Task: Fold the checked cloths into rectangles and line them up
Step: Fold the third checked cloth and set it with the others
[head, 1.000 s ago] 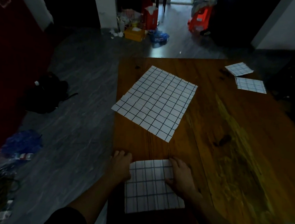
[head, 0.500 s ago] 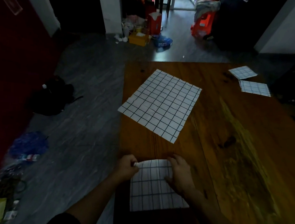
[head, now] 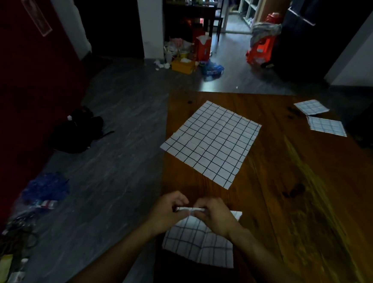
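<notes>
Taking the unfolded checked cloth (head: pixel 211 142) as the mark: bare wooden table (head: pixel 299 195) runs wide to its right and in a band nearer than it. Two folded cloths (head: pixel 326 126) lie far right of it, at the table's far corner.

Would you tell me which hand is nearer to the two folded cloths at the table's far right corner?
Right. The right hand lies on their side, though well short of the folded cloths; the left hand sits beside it, farther from them.
</notes>
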Available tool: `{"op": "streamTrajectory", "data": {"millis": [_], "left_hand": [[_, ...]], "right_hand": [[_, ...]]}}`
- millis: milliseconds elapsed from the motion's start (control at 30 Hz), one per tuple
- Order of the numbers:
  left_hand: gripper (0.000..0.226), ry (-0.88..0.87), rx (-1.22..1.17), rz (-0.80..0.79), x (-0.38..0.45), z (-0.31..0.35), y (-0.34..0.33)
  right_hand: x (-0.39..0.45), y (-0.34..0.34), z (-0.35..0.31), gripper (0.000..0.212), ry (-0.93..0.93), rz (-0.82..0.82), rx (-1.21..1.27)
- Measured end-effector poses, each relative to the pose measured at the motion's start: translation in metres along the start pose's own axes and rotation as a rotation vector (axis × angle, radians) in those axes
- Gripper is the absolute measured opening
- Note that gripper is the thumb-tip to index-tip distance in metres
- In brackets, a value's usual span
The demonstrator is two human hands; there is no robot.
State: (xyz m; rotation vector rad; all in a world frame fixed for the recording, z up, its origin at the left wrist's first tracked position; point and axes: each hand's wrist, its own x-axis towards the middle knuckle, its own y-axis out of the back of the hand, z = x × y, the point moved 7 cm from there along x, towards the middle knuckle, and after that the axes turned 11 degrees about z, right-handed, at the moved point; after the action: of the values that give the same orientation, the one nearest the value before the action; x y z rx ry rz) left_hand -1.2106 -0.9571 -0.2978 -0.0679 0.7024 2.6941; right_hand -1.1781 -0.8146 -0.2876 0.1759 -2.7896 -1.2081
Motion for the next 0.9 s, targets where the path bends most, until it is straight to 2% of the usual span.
{"op": "streamTrajectory", "data": {"millis": [233, 400, 533, 633, 700, 767, 900], "left_hand": [[0.008, -0.167, 0.165, 0.002, -0.005, 0.014, 0.015], [0.009, -0.093, 0.033, -0.016, -0.003, 0.008, 0.020], [0.025, -0.026, 0.138, -0.168, 0.001, -0.005, 0.008], [0.023, -0.001, 0.191, -0.189, 0.010, -0.003, 0.007], [0.015, -0.040, 0.234, -0.149, 0.017, 0.012, 0.010], [0.012, -0.127, 0.265, -0.038, 0.024, 0.042, 0.021], [0.013, -0.407, 0.183, 0.165, 0.025, 0.116, 0.045]], "right_hand": [[-0.009, 0.003, -0.006, 0.007, -0.079, 0.041, 0.092], [-0.019, 0.021, -0.001, 0.007, -0.143, 0.135, 0.202], [-0.027, 0.043, 0.000, 0.011, -0.202, 0.280, 0.341], [-0.031, 0.062, 0.003, 0.007, -0.232, 0.372, 0.397], [-0.031, 0.074, 0.007, 0.005, -0.235, 0.391, 0.376], [-0.031, 0.089, 0.011, 0.005, -0.227, 0.424, 0.322], [-0.033, 0.133, 0.007, 0.009, -0.124, 0.643, 0.182]]}}
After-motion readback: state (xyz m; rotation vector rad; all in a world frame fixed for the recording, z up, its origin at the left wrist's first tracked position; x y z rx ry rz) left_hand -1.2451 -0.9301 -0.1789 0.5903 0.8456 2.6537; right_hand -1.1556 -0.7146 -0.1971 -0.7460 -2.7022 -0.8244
